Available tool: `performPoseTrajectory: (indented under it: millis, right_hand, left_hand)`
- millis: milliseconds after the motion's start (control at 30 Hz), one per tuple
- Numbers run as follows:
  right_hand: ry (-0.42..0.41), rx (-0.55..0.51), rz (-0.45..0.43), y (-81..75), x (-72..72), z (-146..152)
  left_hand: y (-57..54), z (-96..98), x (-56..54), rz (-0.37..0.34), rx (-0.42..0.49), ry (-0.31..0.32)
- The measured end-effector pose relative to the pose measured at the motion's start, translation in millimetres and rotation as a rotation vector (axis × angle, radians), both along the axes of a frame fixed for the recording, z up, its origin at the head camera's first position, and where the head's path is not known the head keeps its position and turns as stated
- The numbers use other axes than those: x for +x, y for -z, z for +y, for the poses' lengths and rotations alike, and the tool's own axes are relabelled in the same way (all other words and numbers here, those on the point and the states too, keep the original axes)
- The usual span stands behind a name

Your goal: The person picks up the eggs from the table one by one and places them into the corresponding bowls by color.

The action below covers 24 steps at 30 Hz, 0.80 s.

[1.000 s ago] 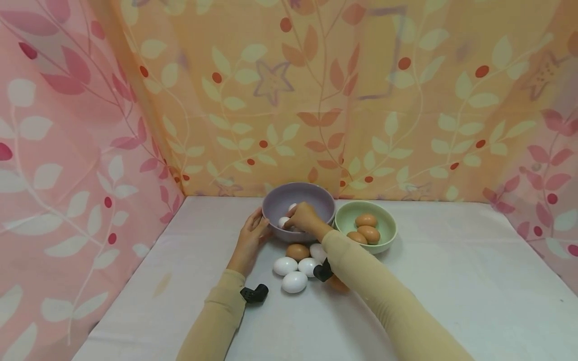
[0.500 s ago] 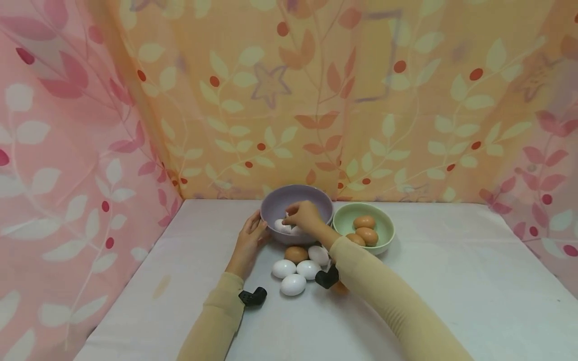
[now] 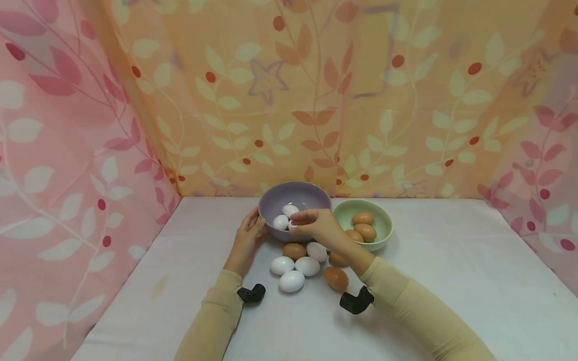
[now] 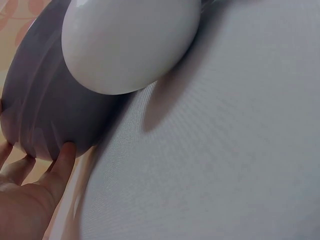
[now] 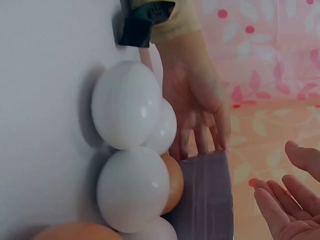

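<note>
A purple bowl (image 3: 311, 193) holds several white eggs (image 3: 280, 222) near its front wall. My left hand (image 3: 247, 240) touches the bowl's outer left side; in the left wrist view its fingertips (image 4: 67, 150) press against the purple wall. Over the bowl's front right rim is my right hand (image 3: 321, 229), fingers loosely extended. The right wrist view shows that hand (image 5: 292, 207) with nothing in its grasp. In front of the bowl lie several white eggs (image 3: 291, 281) and brown eggs (image 3: 336, 279), close together on the white cloth. One brown egg (image 3: 294, 251) lies right before the bowl.
A light green bowl (image 3: 384, 220) stands to the right, beside the purple one, with brown eggs (image 3: 364, 232) inside. Behind both hangs a yellow patterned curtain (image 3: 271, 125). Pink patterned cloth (image 3: 54, 200) borders the left side of the table.
My right hand has let go of a white egg in the purple bowl and drawn back right and toward me, exposing the eggs inside. The left hand stays at the bowl.
</note>
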State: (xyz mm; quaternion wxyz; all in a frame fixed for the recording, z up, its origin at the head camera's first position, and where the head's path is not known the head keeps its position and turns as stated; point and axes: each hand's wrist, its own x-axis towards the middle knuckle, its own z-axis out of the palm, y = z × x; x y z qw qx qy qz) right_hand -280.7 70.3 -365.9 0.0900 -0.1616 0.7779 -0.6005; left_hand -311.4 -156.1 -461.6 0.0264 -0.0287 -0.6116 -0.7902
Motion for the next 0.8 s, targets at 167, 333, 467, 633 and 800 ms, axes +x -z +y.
performPoseTrajectory:
  millis: [167,333,467,633,800]
  right_hand:
    - [-0.021,-0.007,-0.038,7.6,19.0,8.8]
    - [-0.03,0.015,-0.041,13.9,35.7,14.5]
    - [-0.037,0.0,-0.059,16.1,46.0,17.8]
    - [-0.004,0.006,-0.07,21.7,54.9,20.5]
    - [-0.02,-0.036,-0.088,31.7,60.7,18.0]
  left_hand:
    - [-2.5,0.0,1.1,-0.023,0.016,0.005]
    - [-4.8,1.4,3.1,-0.032,0.015,0.0]
    - [-6.9,2.6,4.1,-0.029,0.002,0.0]
    - [-6.7,2.7,3.4,-0.027,-0.002,0.008]
    - [-4.3,0.9,2.1,-0.027,0.016,0.014]
